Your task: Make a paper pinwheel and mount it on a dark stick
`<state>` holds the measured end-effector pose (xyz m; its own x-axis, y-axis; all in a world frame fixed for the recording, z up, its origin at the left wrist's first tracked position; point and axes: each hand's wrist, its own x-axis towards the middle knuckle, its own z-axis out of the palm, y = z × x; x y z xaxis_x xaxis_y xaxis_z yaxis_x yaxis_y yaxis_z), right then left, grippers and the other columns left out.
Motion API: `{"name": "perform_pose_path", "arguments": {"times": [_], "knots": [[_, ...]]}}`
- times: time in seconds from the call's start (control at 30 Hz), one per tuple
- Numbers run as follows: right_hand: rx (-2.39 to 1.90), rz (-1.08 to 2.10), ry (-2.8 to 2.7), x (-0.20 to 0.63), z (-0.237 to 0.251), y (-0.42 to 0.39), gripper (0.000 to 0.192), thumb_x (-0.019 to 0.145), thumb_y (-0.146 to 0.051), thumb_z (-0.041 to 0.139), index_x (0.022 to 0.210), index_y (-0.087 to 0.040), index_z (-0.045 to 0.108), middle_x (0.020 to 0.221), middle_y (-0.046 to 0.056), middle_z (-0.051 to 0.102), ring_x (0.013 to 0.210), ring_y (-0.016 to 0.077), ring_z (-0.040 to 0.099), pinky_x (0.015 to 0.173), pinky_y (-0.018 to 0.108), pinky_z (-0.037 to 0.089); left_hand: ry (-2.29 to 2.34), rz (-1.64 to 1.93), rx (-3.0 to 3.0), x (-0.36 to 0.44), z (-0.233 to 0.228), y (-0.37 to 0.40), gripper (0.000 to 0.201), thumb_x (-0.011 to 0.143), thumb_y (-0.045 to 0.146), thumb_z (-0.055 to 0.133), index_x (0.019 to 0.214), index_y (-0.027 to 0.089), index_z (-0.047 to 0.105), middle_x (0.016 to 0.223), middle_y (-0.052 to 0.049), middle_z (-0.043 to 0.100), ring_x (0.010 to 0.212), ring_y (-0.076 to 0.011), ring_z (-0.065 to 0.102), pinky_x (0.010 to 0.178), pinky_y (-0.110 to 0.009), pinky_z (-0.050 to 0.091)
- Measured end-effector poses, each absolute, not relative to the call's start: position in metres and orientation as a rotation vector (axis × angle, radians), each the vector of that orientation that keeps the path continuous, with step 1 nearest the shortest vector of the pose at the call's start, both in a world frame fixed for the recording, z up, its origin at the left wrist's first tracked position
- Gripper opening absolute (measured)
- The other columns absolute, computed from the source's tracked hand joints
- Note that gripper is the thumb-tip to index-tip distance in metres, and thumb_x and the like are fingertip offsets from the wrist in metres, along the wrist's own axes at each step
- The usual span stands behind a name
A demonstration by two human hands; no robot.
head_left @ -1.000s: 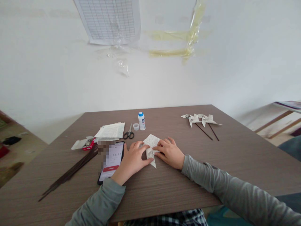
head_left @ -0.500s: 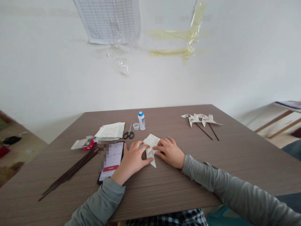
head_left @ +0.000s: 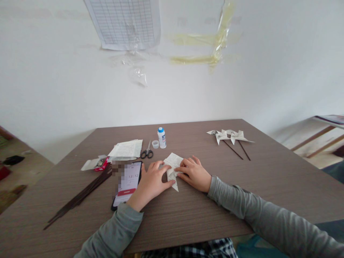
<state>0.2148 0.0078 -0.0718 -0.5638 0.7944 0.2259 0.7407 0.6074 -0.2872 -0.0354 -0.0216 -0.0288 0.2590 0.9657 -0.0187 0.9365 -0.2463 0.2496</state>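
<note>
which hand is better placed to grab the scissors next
Left, probably. The left hand lies on the folded paper on the same side as the scissors, which lie just beyond it. The right hand would have to cross over the paper and the left hand.

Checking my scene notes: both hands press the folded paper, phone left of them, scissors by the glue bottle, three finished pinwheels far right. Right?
Not quite: the head view shows two pinwheels, not three. The rest holds: left hand and right hand press the folded paper, phone to the left, scissors by the glue bottle.
</note>
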Motion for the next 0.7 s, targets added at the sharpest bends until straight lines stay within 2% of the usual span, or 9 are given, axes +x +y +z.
{"name": "perform_pose_path", "arguments": {"times": [0.17,0.3,0.53,0.7], "knots": [[-1.274,0.211,-2.529,0.2112,-0.0679,0.0063,0.035,0.13,-0.045,0.067,0.151,-0.037,0.093,0.14,0.012,0.085,0.136,0.0358,0.076,0.144,0.075,0.044,1.787,0.215,2.315,-0.0344,-0.0292,-0.0218,0.053,0.106,0.048,0.095,0.157,0.036,0.09,0.177,-0.018,0.074,0.17,-0.0556,0.062,0.147,-0.094,0.032],[-1.268,0.213,-2.528,0.2102,-0.0682,0.0049,0.035,0.13,-0.044,0.067,0.152,-0.035,0.093,0.141,0.013,0.086,0.136,0.0363,0.077,0.144,0.078,0.044,1.793,0.201,2.307,-0.0328,-0.026,-0.0229,0.052,0.106,0.045,0.096,0.157,0.037,0.09,0.178,-0.018,0.074,0.172,-0.0538,0.062,0.148,-0.093,0.032],[-1.242,0.324,-2.481,0.2177,-0.071,0.0089,0.036,0.13,-0.041,0.065,0.154,-0.04,0.092,0.139,0.01,0.087,0.134,0.034,0.077,0.146,0.075,0.042,1.784,0.19,2.295,-0.0333,-0.0239,-0.0233,0.052,0.107,0.047,0.095,0.158,0.036,0.089,0.178,-0.018,0.073,0.173,-0.0537,0.06,0.149,-0.092,0.031],[-1.222,0.323,-2.469,0.2188,-0.0735,0.0111,0.035,0.13,-0.041,0.065,0.152,-0.038,0.093,0.136,0.009,0.087,0.133,0.0333,0.078,0.146,0.075,0.042,1.786,0.184,2.291,-0.033,-0.0235,-0.0235,0.053,0.107,0.046,0.096,0.159,0.035,0.089,0.18,-0.019,0.072,0.174,-0.055,0.059,0.149,-0.094,0.03]]}}
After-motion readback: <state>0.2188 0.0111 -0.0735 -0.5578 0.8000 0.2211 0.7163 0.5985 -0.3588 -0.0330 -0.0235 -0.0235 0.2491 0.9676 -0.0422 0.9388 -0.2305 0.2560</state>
